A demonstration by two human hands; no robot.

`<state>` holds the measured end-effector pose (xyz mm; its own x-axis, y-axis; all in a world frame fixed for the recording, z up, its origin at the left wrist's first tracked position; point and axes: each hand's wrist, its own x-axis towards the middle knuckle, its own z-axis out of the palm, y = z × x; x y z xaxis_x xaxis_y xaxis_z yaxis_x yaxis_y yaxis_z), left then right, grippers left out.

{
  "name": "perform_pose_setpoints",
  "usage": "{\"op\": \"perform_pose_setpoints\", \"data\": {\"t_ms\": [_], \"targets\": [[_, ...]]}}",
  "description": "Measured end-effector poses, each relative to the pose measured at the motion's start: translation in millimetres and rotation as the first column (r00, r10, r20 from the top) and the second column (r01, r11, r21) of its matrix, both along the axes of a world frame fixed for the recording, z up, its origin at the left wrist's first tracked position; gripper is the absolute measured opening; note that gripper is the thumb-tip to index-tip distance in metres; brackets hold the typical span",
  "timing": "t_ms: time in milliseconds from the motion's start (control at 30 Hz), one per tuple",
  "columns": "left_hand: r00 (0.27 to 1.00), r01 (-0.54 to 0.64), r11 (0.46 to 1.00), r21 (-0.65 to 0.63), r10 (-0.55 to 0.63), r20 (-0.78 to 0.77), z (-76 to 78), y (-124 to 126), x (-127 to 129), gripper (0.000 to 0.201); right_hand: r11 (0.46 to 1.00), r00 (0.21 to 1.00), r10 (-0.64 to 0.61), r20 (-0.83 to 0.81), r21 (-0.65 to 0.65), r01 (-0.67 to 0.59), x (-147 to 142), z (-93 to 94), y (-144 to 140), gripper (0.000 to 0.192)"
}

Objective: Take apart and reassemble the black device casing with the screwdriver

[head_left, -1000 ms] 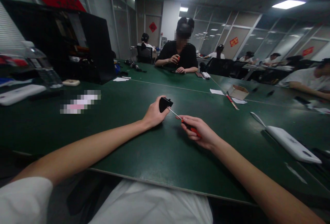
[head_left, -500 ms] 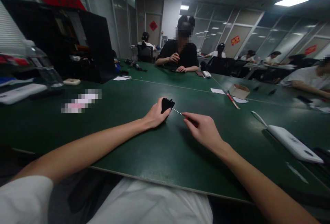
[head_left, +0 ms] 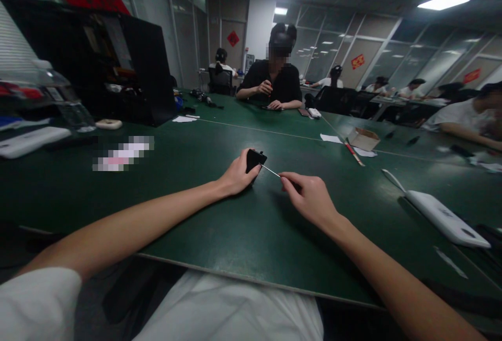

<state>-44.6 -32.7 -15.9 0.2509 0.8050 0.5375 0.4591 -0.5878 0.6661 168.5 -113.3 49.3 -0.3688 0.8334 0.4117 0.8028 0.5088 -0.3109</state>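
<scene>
Near the middle of the green table, my left hand (head_left: 237, 174) is closed round a small black box-like device (head_left: 254, 159), which is tilted and has a small knob on its upper edge. My right hand (head_left: 309, 193) pinches a screwdriver (head_left: 271, 171) with a thin metal shaft. Its tip meets the device's right side, close to my left thumb. My fingers cover most of the screwdriver's handle. What the tip touches is too small to make out.
A white power bank (head_left: 447, 218) with a strap lies at right. Behind it are a small cardboard box (head_left: 364, 138) and a red stick-like tool (head_left: 354, 153). At left stand a water bottle (head_left: 65, 98) and a large black panel (head_left: 151, 69). A person (head_left: 270, 82) works opposite.
My right hand's fingers have turned slightly round the screwdriver handle, and the red of it is now hidden. My left hand and the device have barely shifted.
</scene>
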Motion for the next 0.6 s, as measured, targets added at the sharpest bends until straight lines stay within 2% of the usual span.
{"op": "perform_pose_setpoints", "data": {"t_ms": [133,367,500,600], "targets": [[1.0,-0.002,1.0,-0.003,0.002,0.01,0.1,0.2,0.5,0.057,0.998,1.0,0.025,0.012,0.059,-0.025,2.3,-4.3,1.9,0.029],[1.0,-0.01,1.0,-0.015,0.01,0.002,1.3,-0.6,0.8,0.058,0.986,0.99,0.047,0.135,0.151,-0.068,8.5,-11.2,5.2,0.03],[1.0,-0.002,1.0,-0.011,0.002,0.006,2.1,-1.8,0.8,0.057,0.989,0.993,0.067,0.094,0.125,-0.079,7.1,-9.0,4.9,0.029],[1.0,-0.006,1.0,-0.004,0.006,-0.007,2.4,-2.8,0.7,0.058,0.995,0.997,0.077,-0.005,0.062,-0.076,4.3,-5.2,4.2,0.025]]}}
